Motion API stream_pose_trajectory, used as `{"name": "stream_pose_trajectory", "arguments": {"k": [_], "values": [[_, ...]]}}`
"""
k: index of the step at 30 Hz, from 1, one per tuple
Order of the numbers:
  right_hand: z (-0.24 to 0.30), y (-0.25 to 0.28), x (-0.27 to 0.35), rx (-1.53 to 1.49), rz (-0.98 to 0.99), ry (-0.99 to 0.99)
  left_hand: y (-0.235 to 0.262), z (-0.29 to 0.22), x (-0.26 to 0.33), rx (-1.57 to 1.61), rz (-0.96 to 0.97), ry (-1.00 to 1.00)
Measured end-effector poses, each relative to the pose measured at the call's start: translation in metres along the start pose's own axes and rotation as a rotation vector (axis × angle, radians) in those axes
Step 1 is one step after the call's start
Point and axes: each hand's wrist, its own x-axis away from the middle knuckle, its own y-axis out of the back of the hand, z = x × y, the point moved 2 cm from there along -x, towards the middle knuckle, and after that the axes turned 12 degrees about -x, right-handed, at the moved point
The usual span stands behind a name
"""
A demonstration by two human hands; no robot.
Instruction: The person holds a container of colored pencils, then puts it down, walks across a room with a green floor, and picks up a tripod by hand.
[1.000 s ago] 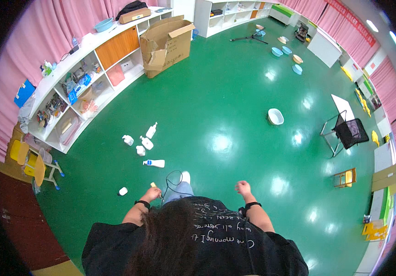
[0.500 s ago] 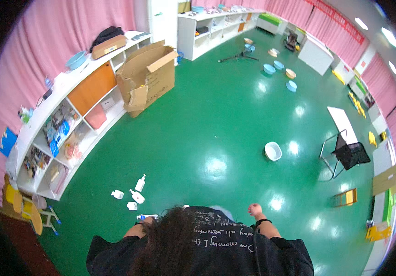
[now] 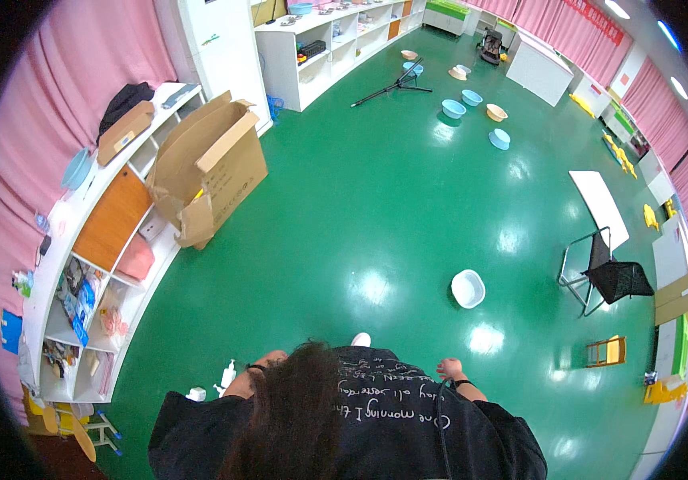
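Note:
My left hand (image 3: 273,358) hangs low at my side, its fingers mostly hidden by my hair. Close to that arm, a white pump bottle (image 3: 229,373) lies on the green floor, with a small white bottle (image 3: 196,394) left of it. On the other side, my right hand (image 3: 449,369) hangs with its fingers loosely curled and nothing visible in it. Beyond it, apart from the hand, a white basin (image 3: 468,289) rests on the floor. One white shoe (image 3: 361,340) shows ahead of my black shirt.
A large cardboard box (image 3: 228,180) stands by the curved white shelf (image 3: 60,240) at left. A black folding chair (image 3: 617,280) and a small wooden chair (image 3: 606,351) are on the right. Farther off are several basins (image 3: 453,109) and a black stand (image 3: 398,83).
I have moved forward: the bottles have slid back toward my left arm, some now hidden. The box and basin appear nearer, and a white shoe has come into view.

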Motion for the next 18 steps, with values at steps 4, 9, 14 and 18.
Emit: {"name": "stream_pose_trajectory", "arguments": {"k": [4, 9, 14, 18], "values": [[0.101, -0.043, -0.061, 0.154, 0.129, 0.117, 0.083, -0.082, -0.068, 0.062, -0.031, 0.032], [0.219, -0.118, -0.110, 0.320, 0.265, 0.193, 0.192, -0.159, -0.117, 0.359, -0.144, -0.016], [0.321, -0.139, -0.165, 0.342, 0.338, 0.234, 0.232, -0.144, -0.212, -0.016, 0.082, 0.074], [0.378, -0.109, -0.228, 0.160, 0.131, 0.072, 0.281, -0.154, -0.292, 0.007, 0.247, 0.141]]}}
